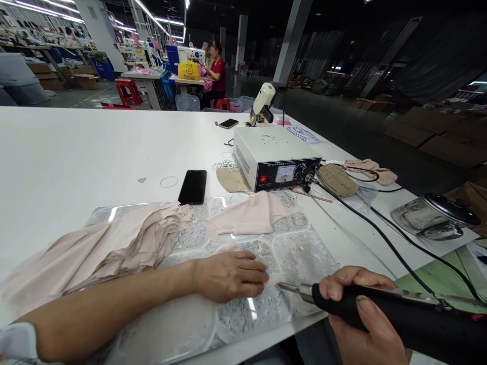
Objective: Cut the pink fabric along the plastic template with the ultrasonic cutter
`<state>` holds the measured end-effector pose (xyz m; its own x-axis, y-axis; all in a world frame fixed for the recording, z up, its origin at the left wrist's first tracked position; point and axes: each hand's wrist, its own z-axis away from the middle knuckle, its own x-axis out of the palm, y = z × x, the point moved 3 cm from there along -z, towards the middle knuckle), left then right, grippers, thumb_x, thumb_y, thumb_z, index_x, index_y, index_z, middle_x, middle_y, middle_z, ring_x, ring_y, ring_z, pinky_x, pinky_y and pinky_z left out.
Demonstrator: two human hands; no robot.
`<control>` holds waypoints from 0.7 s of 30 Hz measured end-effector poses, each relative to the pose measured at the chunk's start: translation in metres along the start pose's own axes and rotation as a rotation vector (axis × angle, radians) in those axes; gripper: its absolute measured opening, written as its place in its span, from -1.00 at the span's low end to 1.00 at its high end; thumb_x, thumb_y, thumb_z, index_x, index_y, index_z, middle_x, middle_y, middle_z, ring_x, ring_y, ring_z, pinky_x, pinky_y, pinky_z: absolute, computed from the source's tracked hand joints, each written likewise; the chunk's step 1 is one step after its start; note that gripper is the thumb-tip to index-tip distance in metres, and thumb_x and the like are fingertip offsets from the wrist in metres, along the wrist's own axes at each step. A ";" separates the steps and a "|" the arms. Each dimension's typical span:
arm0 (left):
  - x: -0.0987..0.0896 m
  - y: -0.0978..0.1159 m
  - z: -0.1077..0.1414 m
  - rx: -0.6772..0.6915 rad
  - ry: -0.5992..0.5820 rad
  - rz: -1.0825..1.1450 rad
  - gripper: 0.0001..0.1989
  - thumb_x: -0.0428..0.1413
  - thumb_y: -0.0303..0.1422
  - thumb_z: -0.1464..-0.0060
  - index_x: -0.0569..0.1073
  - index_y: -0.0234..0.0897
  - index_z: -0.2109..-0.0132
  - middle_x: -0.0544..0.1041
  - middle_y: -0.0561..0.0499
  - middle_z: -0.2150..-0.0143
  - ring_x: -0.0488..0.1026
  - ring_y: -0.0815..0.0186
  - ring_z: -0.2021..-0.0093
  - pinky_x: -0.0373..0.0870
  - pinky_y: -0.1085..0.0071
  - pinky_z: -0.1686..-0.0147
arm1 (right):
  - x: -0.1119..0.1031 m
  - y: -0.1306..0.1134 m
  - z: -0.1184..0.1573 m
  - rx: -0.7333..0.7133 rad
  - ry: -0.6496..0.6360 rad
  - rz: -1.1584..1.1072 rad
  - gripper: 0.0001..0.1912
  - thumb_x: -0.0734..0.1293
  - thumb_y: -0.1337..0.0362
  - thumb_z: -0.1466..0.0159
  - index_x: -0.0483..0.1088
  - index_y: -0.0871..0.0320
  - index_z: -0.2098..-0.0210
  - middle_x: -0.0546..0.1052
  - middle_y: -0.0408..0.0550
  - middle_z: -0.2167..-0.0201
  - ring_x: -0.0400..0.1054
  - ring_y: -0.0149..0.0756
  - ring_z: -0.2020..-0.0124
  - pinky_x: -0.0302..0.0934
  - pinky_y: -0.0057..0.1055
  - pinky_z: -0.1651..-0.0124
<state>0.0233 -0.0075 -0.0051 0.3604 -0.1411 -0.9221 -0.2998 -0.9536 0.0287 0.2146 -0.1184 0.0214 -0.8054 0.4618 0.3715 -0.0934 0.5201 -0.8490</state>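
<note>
My left hand lies flat on the clear patterned mat, fingers stretched out. It presses on a piece of pale pink fabric, whose narrow end pokes out past the fingertips. Wrapped round the black handle of a corded ultrasonic hand tool is my right hand. The tool's metal tip is at that fabric end; I cannot tell whether it touches. Left of my forearm spreads a stack of pale pink fabric pieces. Another folded pink piece lies beyond my left hand.
A white control box with a meter stands behind the mat, its black cable running right. Nearby are a phone, brown pattern pieces and a lidded glass jug. People sit at sewing machines further back.
</note>
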 end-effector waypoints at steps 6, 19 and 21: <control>-0.003 0.000 -0.002 0.003 0.005 0.011 -0.74 -0.08 -0.54 -0.31 0.52 -0.42 0.13 0.55 -0.17 -0.03 0.43 0.15 -0.10 0.30 0.25 -0.12 | 0.004 0.002 0.002 0.020 0.020 0.017 -0.92 0.31 0.29 -0.17 0.33 0.11 0.31 0.31 -0.16 0.42 0.28 -0.42 0.54 0.35 -0.30 0.50; -0.001 0.000 -0.001 -0.030 -0.065 0.013 -0.73 -0.09 -0.51 -0.33 0.52 -0.33 0.10 0.54 -0.13 -0.06 0.40 0.18 -0.14 0.26 0.27 -0.15 | 0.004 0.006 0.003 -0.010 -0.106 0.077 -0.94 0.30 0.33 -0.21 0.29 0.11 0.32 0.33 -0.17 0.42 0.31 -0.41 0.51 0.37 -0.29 0.44; 0.000 0.000 -0.001 -0.043 -0.075 0.033 -0.72 -0.10 -0.51 -0.34 0.52 -0.33 0.09 0.54 -0.13 -0.07 0.40 0.18 -0.14 0.25 0.27 -0.16 | 0.003 0.005 0.002 -0.005 -0.058 0.059 -0.92 0.31 0.31 -0.19 0.30 0.11 0.30 0.33 -0.16 0.41 0.30 -0.41 0.51 0.36 -0.30 0.45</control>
<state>0.0242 -0.0075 -0.0049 0.2834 -0.1543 -0.9465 -0.2720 -0.9594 0.0749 0.2104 -0.1155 0.0173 -0.8417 0.4498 0.2985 -0.0417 0.4971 -0.8667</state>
